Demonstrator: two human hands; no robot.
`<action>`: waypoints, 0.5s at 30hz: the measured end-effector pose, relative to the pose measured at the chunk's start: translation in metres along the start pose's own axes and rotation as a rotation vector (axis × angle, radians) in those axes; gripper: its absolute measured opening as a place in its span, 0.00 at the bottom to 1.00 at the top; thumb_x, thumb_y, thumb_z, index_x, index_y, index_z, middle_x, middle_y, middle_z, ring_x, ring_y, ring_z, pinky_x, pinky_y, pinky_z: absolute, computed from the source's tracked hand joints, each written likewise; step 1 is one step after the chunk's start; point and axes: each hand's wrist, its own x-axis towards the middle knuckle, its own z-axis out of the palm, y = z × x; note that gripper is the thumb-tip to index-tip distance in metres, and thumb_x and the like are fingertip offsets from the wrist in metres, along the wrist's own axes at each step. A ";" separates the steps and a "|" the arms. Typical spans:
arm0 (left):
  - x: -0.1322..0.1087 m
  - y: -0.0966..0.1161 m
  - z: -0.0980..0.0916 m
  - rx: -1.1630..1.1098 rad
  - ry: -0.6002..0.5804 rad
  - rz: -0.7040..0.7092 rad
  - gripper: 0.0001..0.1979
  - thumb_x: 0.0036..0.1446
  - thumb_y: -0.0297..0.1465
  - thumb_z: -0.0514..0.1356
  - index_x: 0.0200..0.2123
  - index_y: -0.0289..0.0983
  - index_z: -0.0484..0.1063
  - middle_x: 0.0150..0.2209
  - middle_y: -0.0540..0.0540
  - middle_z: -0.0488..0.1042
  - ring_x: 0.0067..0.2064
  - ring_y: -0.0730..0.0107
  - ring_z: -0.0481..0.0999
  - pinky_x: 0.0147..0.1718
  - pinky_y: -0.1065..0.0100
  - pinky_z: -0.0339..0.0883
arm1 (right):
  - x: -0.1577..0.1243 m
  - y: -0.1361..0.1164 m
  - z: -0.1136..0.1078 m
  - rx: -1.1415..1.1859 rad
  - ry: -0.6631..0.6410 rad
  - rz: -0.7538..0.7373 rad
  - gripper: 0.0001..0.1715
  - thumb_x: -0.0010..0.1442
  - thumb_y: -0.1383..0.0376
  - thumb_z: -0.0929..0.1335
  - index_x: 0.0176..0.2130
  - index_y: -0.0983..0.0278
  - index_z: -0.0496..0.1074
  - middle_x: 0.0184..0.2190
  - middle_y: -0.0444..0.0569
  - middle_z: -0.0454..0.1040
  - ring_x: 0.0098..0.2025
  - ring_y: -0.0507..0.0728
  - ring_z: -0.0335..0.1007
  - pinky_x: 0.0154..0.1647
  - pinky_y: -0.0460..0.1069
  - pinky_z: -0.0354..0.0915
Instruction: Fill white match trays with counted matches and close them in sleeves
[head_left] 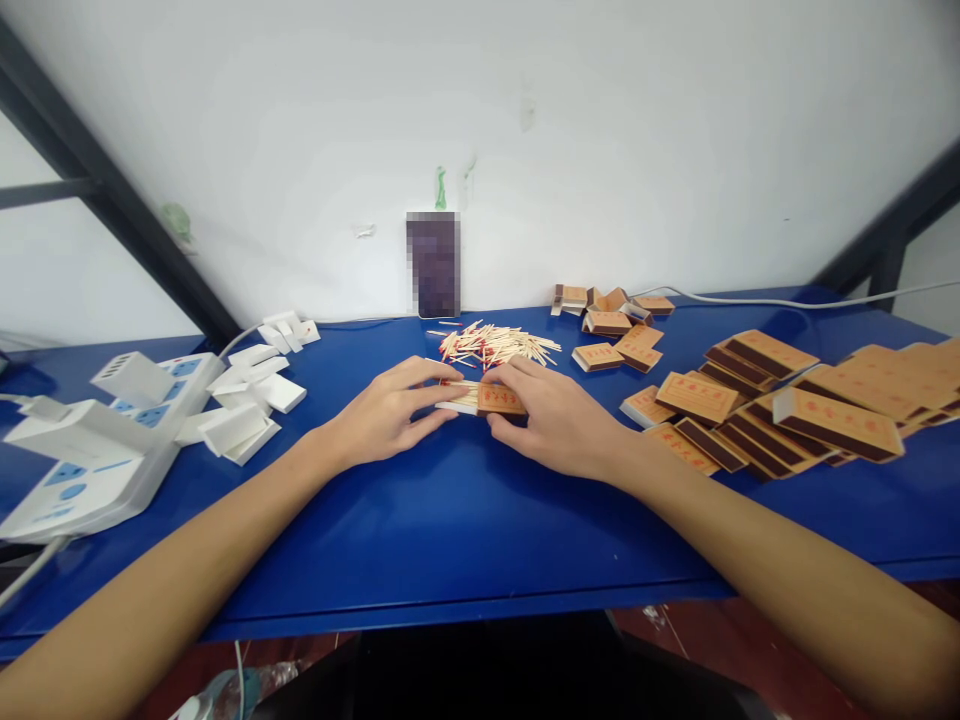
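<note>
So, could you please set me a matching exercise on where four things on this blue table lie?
Things:
1. loose matches
2. white trays
3. heap of brown matchboxes
4. partly open matchbox

Places:
A. between the left hand and the right hand
B. on the right side of the table
C. just beyond the hands, mid-table
D. on the left, beside the power strip

Pairs: 1-C, 2-D, 3-B, 4-A

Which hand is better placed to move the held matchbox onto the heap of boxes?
Right, probably: the right hand grips the matchbox by its sleeve, and the heap of boxes lies on its side; the left hand would have to cross over.
</note>
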 end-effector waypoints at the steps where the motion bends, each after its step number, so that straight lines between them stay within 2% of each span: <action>1: 0.001 0.000 0.000 0.001 0.005 0.008 0.14 0.64 0.29 0.59 0.52 0.34 0.73 0.51 0.39 0.75 0.51 0.62 0.74 0.50 0.57 0.72 | 0.000 0.000 0.000 0.004 0.002 -0.004 0.17 0.60 0.64 0.65 0.49 0.64 0.67 0.46 0.54 0.71 0.46 0.62 0.70 0.50 0.56 0.65; 15: 0.002 0.000 0.002 -0.055 0.080 0.007 0.13 0.63 0.29 0.61 0.51 0.37 0.75 0.48 0.43 0.80 0.47 0.64 0.77 0.47 0.57 0.73 | 0.000 0.005 0.001 0.041 0.000 -0.034 0.18 0.62 0.62 0.65 0.51 0.65 0.68 0.45 0.53 0.72 0.46 0.61 0.70 0.49 0.55 0.65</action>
